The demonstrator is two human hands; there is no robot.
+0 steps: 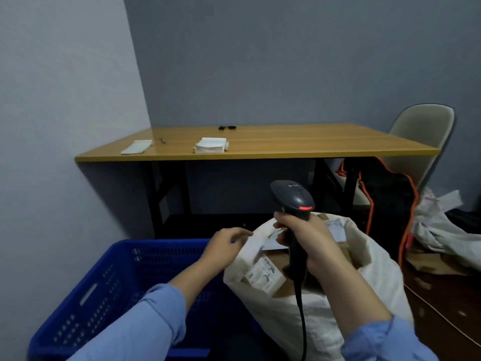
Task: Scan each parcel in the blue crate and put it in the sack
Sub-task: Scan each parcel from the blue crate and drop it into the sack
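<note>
Two paper stacks (136,147) (210,145) on table (312,142), right fingers (282,222) gripping scanner (294,196) over sack (377,259), left fingers (242,234) relaxed

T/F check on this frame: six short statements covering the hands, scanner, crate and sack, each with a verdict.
1. The right hand grips the scanner. True.
2. The scanner lies on the table. False: it is held up over the sack.
3. The sack stands left of the blue crate. False: it stands to the crate's right.
4. A labelled parcel shows inside the sack. True.
5. The left hand holds a parcel. False: it holds no parcel and is by the sack's rim.
6. A chair stands at the table's right end. True.
</note>
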